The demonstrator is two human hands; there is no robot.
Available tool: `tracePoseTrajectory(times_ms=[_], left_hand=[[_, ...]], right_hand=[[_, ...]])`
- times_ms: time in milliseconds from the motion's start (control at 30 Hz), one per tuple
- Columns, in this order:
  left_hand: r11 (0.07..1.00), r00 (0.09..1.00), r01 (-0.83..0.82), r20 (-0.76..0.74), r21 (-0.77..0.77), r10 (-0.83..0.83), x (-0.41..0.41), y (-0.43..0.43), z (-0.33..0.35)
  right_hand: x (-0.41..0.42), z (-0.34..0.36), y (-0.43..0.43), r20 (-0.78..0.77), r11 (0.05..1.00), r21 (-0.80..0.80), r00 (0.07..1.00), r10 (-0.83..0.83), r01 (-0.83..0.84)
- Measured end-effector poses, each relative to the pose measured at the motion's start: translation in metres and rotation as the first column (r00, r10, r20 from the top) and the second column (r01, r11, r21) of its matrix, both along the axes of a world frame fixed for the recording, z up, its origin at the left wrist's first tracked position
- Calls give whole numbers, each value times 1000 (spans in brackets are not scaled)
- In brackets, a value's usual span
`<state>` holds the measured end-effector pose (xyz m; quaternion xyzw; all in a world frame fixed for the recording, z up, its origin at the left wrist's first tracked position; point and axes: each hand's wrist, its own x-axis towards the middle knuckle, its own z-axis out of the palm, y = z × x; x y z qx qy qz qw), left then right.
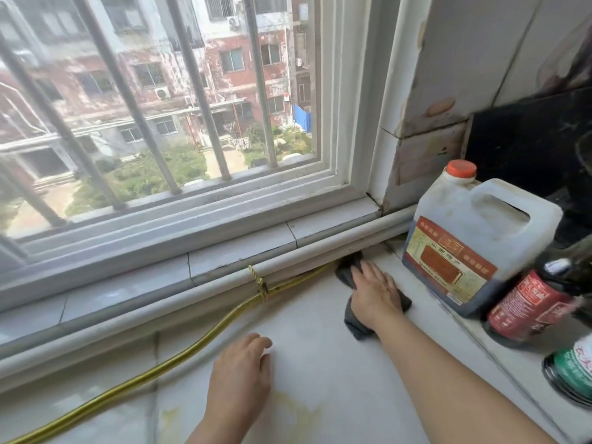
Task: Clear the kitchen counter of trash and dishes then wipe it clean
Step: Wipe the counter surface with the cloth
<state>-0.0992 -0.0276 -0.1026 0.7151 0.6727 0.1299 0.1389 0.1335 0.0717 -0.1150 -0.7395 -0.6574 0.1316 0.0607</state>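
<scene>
My right hand [374, 291] lies flat with straight fingers on a dark grey cloth [354, 325], pressing it onto the white counter [320, 363] near the back pipes. The cloth's far end reaches under the lower pipe. My left hand [240, 373] rests on the counter in the foreground, fingers bent at the tips, holding nothing. A yellowish stain [298, 411] marks the counter just right of my left wrist.
A yellow hose [179, 357] runs along the counter and is tied with yellow cord to white pipes [288, 267] under the window sill. At the right stand a large white jug [474, 238] with dark liquid, a red-labelled bottle [528, 306] and a green-labelled bottle [573, 370].
</scene>
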Motion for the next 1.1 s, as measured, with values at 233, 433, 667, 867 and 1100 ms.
tracePoseTrajectory(times_ms=[233,433,667,867,1100], left_hand=[[999,999,-9,31,31,8,-3,-18,10],[993,993,-110,58,36,107,-23,-45,19],[929,934,-352,-114,-118,339,-99,-86,7],[842,867,-486,-253,-234,430,-151,-127,9],[891,926,-336,-280,-304,253,-171,-131,10]], right_hand=[[-95,-20,-83,-158,826,180,813,560,-534],[-69,-12,-135,-510,917,304,769,385,-258],[22,-8,-142,-63,968,153,979,-193,201],[-75,-21,-184,20,992,114,999,48,-50],[-182,-17,-227,-175,942,116,927,331,-314]])
